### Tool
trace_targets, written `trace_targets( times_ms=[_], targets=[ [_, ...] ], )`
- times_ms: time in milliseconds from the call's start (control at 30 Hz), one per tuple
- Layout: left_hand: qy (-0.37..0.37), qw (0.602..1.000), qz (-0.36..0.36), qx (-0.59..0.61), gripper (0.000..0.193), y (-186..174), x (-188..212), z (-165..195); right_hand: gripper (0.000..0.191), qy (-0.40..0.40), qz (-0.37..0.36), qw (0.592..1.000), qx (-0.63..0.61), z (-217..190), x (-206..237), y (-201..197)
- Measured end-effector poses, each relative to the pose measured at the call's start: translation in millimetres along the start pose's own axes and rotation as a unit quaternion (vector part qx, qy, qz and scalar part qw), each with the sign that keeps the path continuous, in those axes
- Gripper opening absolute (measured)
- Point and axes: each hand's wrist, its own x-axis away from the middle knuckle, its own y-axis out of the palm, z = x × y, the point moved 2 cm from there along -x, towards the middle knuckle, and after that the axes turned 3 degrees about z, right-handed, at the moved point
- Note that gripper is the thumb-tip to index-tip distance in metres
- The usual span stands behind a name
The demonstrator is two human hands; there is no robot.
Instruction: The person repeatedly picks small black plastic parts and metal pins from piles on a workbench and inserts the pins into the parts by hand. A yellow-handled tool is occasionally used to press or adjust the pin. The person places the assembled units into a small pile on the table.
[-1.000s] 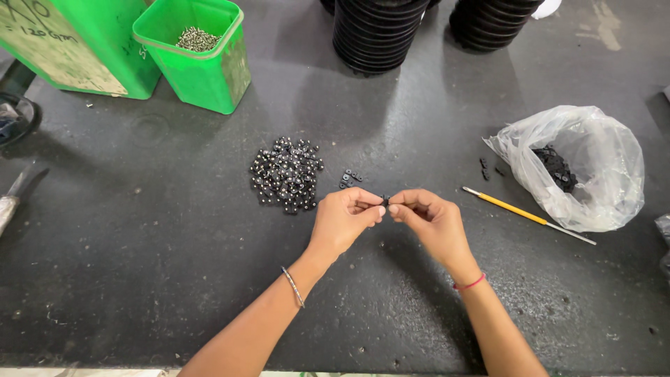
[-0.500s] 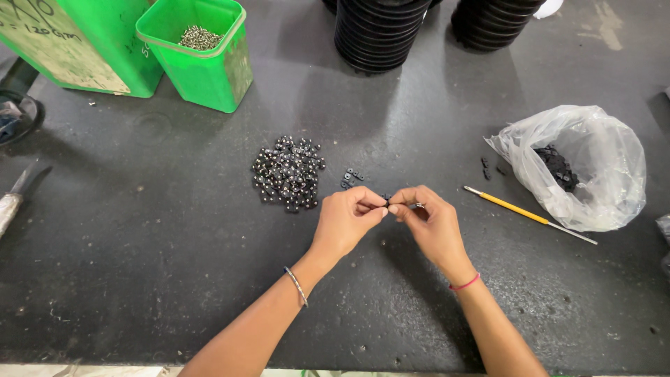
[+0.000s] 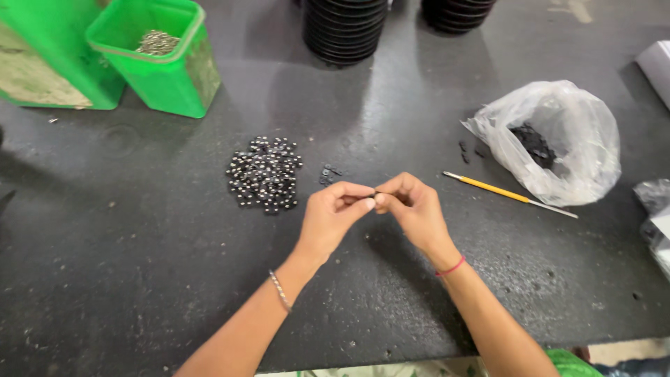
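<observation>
1. Small dark part [image 3: 377,193]: in the head view it sits pinched between the fingertips of both hands, raised just above the counter [image 3: 139,279]; too small to tell its exact shape.
2. Left hand [image 3: 333,216] is closed narrow, thumb and forefinger pressed on the part from the left; a thin bracelet shows on that wrist.
3. Right hand [image 3: 413,209] is likewise closed tight on the part from the right, its fingertips touching the left's; a red thread circles that wrist.
4. Just beyond the left hand lies a heap of shiny dark beads [image 3: 265,173], with a few loose black rings [image 3: 328,174] between the heap and the fingers.
5. Beyond the right hand, a yellow-handled tool [image 3: 502,193] lies near a clear plastic bag [image 3: 558,139] holding more black pieces.
6. Far beyond the left hand stands a green bin [image 3: 167,59] of small metal bits.
7. As a judgement: such fine joining goes best with a light, steady pinch, wrists kept low, and the work held over the counter so that a dropped piece stays near.
</observation>
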Motion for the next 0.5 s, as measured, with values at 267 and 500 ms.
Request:
trace_targets(
  times_ms=[267,500],
  targets=[
    [-0.04,0.991,0.021,0.123,0.018,-8.0,-2.0,1.0,0.013,-0.045,-0.036,0.995,0.087,-27.5,-0.7,-43.2],
    [-0.042,0.989,0.037,0.135,0.022,-18.6,-8.1,6.7,0.018,-0.048,0.045,0.929,0.365,-22.0,-10.3,-82.0]
  ],
)
